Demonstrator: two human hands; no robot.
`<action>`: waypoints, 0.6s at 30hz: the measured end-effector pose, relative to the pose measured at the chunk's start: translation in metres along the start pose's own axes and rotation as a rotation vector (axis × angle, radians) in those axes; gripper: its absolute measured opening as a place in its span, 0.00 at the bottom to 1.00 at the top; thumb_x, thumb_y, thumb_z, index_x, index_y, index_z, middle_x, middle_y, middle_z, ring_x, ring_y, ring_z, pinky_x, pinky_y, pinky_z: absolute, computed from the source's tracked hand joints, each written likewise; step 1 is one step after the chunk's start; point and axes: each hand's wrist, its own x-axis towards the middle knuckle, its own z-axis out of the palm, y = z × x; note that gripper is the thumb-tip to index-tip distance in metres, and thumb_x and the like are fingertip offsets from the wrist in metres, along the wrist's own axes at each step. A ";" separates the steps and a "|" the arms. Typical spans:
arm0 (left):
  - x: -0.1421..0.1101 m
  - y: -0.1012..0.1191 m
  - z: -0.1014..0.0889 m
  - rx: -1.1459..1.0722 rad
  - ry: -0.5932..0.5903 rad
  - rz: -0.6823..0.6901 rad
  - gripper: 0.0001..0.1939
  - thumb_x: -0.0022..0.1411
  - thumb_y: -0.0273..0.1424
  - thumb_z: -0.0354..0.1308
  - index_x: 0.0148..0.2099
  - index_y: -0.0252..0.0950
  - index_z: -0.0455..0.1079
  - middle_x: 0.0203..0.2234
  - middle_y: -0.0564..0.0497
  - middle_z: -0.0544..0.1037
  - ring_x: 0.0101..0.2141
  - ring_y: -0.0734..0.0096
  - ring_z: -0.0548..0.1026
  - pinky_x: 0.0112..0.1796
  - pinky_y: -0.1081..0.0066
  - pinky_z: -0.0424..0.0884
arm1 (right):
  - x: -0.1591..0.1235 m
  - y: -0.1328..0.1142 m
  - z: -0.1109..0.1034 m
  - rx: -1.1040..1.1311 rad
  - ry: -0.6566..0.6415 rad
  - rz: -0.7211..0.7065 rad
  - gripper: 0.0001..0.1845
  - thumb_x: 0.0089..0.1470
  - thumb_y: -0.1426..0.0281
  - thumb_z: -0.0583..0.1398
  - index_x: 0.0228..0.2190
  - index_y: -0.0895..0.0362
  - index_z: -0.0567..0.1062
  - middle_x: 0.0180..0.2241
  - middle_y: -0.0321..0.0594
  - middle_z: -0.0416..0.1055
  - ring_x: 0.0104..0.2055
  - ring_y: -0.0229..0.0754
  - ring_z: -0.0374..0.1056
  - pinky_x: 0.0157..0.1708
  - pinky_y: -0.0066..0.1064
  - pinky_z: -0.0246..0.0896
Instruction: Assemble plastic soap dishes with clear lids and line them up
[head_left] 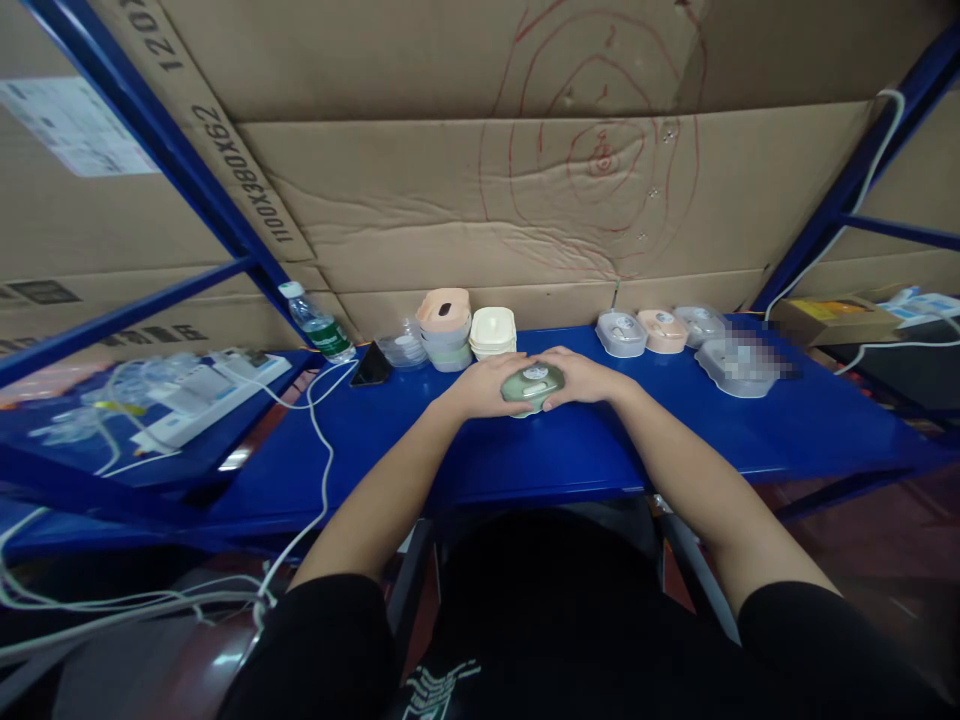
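Observation:
Between my two hands is a small green soap box [534, 385] with a clear lid and a round label on top, at the middle of the blue table. My left hand [484, 385] wraps its left side, and my right hand [576, 377] wraps its right side. Just behind my left hand stands a stack of cream box parts [493, 328]. Left of that is a taller stack of pink, grey and green box parts [444, 328]. Clear plastic lids [403, 346] lie beside it.
Lidded boxes, one white [621, 334] and one pink [661, 331], stand at the back right near a clear tray [735, 367]. On the left are a phone [371, 365], a water bottle [318, 322] and a white cable [328, 450]. A cardboard wall [420, 190] closes the back.

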 end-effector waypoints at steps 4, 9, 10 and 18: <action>0.001 0.005 -0.002 -0.048 -0.029 -0.042 0.45 0.60 0.51 0.71 0.74 0.40 0.67 0.66 0.40 0.77 0.64 0.45 0.77 0.64 0.49 0.74 | -0.001 0.005 -0.007 0.067 0.032 0.048 0.63 0.40 0.49 0.80 0.72 0.55 0.68 0.63 0.56 0.72 0.67 0.67 0.67 0.70 0.62 0.61; 0.001 0.004 -0.003 -0.029 -0.002 -0.020 0.43 0.61 0.49 0.70 0.73 0.41 0.67 0.66 0.38 0.76 0.65 0.43 0.76 0.65 0.47 0.73 | -0.001 0.011 -0.007 0.205 0.090 0.055 0.57 0.41 0.50 0.79 0.69 0.51 0.71 0.62 0.53 0.71 0.65 0.63 0.71 0.68 0.58 0.65; 0.001 0.003 -0.002 -0.020 0.001 -0.008 0.42 0.62 0.49 0.70 0.73 0.40 0.67 0.66 0.38 0.76 0.65 0.44 0.75 0.65 0.47 0.73 | 0.000 0.011 -0.007 0.232 0.121 0.053 0.54 0.42 0.51 0.79 0.67 0.50 0.74 0.62 0.52 0.72 0.64 0.61 0.72 0.67 0.57 0.66; 0.000 -0.015 0.006 0.104 0.292 0.079 0.47 0.72 0.50 0.62 0.81 0.34 0.49 0.69 0.31 0.72 0.67 0.45 0.74 0.64 0.48 0.75 | 0.004 -0.005 -0.008 0.292 0.628 0.088 0.23 0.58 0.45 0.68 0.36 0.52 0.80 0.33 0.39 0.79 0.38 0.49 0.76 0.43 0.42 0.73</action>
